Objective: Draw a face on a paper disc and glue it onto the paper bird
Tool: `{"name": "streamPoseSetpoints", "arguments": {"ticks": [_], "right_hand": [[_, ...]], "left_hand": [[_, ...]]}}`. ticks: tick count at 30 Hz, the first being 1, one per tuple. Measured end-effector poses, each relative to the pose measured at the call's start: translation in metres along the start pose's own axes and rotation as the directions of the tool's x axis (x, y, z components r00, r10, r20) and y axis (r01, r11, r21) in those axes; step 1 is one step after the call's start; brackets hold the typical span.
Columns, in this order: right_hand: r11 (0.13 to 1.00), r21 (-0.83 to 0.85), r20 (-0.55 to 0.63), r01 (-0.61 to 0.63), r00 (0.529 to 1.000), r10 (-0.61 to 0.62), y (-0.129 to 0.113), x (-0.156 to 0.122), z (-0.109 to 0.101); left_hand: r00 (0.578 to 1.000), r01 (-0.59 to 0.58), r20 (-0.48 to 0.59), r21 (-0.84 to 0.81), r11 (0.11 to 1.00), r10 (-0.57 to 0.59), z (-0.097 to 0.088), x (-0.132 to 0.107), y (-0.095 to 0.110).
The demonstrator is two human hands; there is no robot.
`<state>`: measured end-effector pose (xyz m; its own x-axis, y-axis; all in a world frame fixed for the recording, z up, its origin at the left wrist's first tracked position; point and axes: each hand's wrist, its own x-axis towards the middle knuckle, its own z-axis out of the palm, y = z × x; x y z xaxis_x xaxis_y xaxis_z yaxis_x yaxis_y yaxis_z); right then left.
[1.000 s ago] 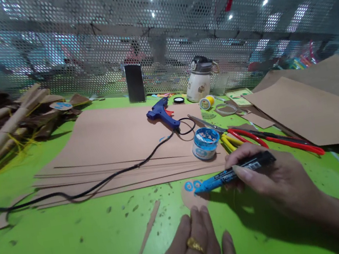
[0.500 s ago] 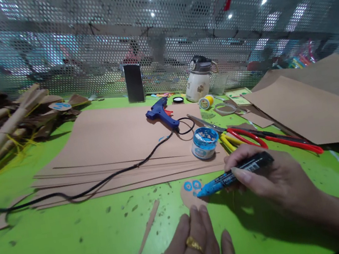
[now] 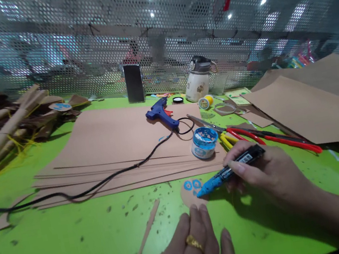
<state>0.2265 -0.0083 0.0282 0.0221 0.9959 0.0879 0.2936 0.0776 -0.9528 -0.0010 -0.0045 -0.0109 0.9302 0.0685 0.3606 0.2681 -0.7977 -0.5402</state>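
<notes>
My right hand (image 3: 268, 171) grips a blue-tipped marker pen (image 3: 229, 172) with a black barrel, slanted to the left. Its tip is at a small round brown paper piece (image 3: 188, 197) bearing blue ring shapes and a smaller blue mark. My left hand (image 3: 192, 244), with a gold ring on one finger, lies flat, its fingertips on the lower edge of that piece and its fingers stretched out. Just beyond the piece stands an open jar of blue paint (image 3: 205, 143). A thin strip of brown paper (image 3: 147, 235) lies to the left on the green table (image 3: 63, 249).
A stack of brown paper (image 3: 108, 133) carries a blue glue gun (image 3: 162, 115) with a black cord. Red-handled scissors (image 3: 242, 134) lie at the right, near more brown sheets (image 3: 312, 107). At the back stand a phone (image 3: 134, 83) and a flask (image 3: 197, 81). Rolled paper (image 3: 7, 128) is piled left.
My right hand has rolled and lowered the marker's rear end slightly, moving it a little left. The tip stays on the paper piece, and my left hand is nearly still.
</notes>
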Motion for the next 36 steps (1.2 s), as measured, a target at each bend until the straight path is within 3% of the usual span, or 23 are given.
{"name": "streamPoseSetpoints", "arguments": {"ticks": [5,20,26,36], "right_hand": [[0.993,0.099,-0.020,-0.064,0.998,0.066,-0.001,0.002,0.002],[0.974,0.137,0.041,-0.179,0.984,0.175,-0.001,0.006,0.004],[0.958,0.174,0.002,-0.227,0.973,0.231,-0.001,0.008,0.004],[0.938,0.276,0.014,-0.211,0.976,0.216,0.004,0.007,0.002]], "left_hand": [[1.000,-0.011,0.005,-0.004,1.000,0.011,0.002,0.000,-0.001],[1.000,0.021,-0.002,-0.027,0.999,-0.021,0.002,0.000,0.001],[1.000,0.009,0.025,-0.028,1.000,-0.008,0.002,0.001,0.002],[1.000,0.006,0.018,-0.017,1.000,-0.006,0.002,0.000,0.002]]}}
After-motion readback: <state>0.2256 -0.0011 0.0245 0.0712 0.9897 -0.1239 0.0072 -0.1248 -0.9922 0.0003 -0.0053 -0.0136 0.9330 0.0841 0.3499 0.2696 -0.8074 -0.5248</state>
